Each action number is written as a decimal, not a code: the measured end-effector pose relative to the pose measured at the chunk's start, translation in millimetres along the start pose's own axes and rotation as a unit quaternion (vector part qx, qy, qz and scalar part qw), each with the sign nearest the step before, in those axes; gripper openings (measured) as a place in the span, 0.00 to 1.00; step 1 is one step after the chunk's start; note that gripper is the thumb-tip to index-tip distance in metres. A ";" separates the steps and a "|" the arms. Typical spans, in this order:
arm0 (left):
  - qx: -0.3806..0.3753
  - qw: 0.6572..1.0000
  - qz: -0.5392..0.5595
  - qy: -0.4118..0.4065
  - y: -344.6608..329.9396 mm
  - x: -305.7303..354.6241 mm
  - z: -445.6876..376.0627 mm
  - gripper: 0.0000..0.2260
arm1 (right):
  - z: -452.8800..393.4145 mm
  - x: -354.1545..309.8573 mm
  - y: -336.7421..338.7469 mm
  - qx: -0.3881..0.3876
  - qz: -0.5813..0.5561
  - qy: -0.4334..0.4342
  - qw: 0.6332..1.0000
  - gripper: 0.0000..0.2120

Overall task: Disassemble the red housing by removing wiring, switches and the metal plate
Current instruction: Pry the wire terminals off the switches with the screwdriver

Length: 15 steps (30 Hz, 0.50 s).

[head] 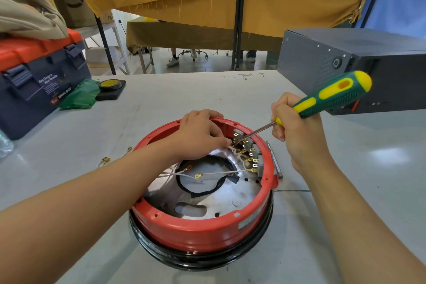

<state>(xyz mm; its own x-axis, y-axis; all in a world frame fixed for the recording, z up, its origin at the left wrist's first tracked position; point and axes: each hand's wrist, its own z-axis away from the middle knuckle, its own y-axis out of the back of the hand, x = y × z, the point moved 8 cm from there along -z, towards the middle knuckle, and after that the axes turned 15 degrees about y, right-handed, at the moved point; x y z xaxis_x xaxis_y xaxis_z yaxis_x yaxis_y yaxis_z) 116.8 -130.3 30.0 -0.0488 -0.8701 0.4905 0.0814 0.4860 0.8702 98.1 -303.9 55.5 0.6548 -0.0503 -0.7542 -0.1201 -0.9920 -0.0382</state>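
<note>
Red housing (202, 230) on bench (345, 191), nearest | metal plate (230, 196) inside | switches (250, 155) along far-right inner wall | left hand (200, 136) pinches wiring (230, 145) beside them | right hand (292, 127) grips screwdriver (332, 94), shaft slanting down-left, tip at topmost switch.

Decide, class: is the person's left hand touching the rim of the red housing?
Touching. The head view shows the left hand draped over the far rim of the red housing, its fingers curling down inside toward the wires.
</note>
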 end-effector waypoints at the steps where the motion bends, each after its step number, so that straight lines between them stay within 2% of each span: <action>1: -0.001 1.000 0.011 0.000 1.3 0.6 0.7 0.09 | 0.4 -0.5 0.2 0.003 0.009 0.004 1.000 0.12; 4: -0.007 0.999 0.037 0.000 3.2 2.2 3.3 0.09 | -0.6 -5.6 5.1 0.028 -0.008 0.017 0.999 0.14; 9: -0.022 0.997 0.073 0.000 3.7 1.3 3.9 0.12 | -2.8 -9.0 18.2 0.101 -0.104 0.016 0.989 0.12; 12: -0.028 0.994 0.102 -0.003 6.1 0.8 3.8 0.19 | -2.2 -9.5 19.4 0.115 -0.100 0.023 0.988 0.15; 15: -0.046 0.986 0.161 -0.002 7.6 -2.1 4.0 0.16 | -0.1 -10.5 16.3 0.102 -0.061 0.036 0.992 0.16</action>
<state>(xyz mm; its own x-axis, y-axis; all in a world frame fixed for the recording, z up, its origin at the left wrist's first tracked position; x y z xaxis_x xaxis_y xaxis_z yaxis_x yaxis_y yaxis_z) 113.6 -124.5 35.7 -0.0103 -0.6716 0.7409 0.1840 0.7270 0.6616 89.3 -319.5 62.8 0.7248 0.0533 -0.6869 -0.1797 -0.9479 -0.2632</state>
